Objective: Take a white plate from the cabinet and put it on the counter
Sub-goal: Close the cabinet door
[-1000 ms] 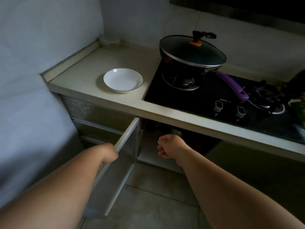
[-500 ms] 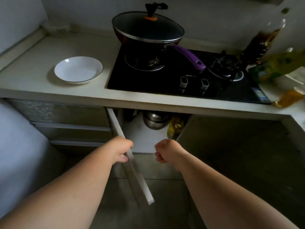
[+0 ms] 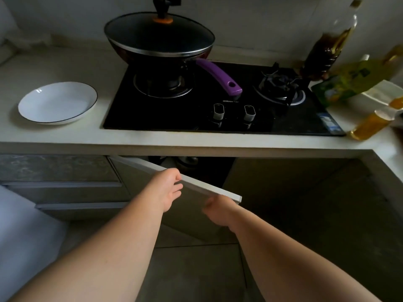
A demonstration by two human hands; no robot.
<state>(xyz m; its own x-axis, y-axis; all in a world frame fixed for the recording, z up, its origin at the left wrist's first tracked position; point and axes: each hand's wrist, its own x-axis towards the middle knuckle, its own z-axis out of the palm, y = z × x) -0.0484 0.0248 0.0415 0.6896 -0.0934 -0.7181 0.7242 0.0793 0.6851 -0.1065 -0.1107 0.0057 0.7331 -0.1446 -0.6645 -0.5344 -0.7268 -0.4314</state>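
Left hand [image 3: 168, 188] on door [image 3: 196, 188], black-rimmed white plate [image 3: 57, 102]

We see the white plate [image 3: 57, 102] resting on the table [image 3: 65, 134], left of the black stove [image 3: 218, 110] with its lidded wok [image 3: 159, 38]. Below, our left hand [image 3: 165, 189] rests on the top edge of the half-open cabinet door [image 3: 196, 188], fingers [image 3: 174, 194] spread; our right hand [image 3: 218, 211] sits just under the door's outer corner.
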